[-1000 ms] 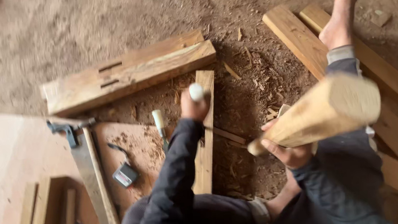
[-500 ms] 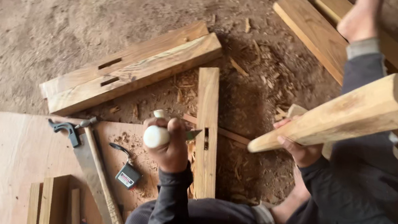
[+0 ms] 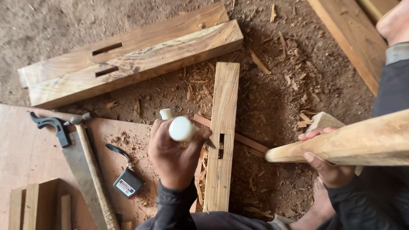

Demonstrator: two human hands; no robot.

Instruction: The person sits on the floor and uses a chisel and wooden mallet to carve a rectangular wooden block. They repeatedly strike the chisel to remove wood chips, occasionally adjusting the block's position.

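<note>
My left hand [image 3: 174, 157] grips a chisel with a white handle [image 3: 182, 129], its blade angled into a rectangular mortise [image 3: 220, 146] in a narrow wooden plank [image 3: 223, 108] lying on the dirt floor. My right hand [image 3: 328, 163] holds a large wooden club-shaped mallet [image 3: 374, 139], raised to the right of the plank. A second white-handled chisel [image 3: 165, 114] lies just beyond my left hand. My bare foot [image 3: 405, 13] rests on boards at the upper right.
Two thick beams with slots [image 3: 130, 57] lie across the top. On a plywood sheet [image 3: 0, 152] at left are a handsaw [image 3: 79, 175], a hammer [image 3: 86, 140], a tape measure [image 3: 128, 182] and a small wooden frame [image 3: 36, 218]. Boards [image 3: 344, 24] lie upper right. Chips cover the ground.
My left hand pulled back from the plank's far end and set the chisel at the mortise. The mallet swung from upright to nearly level on the right.
</note>
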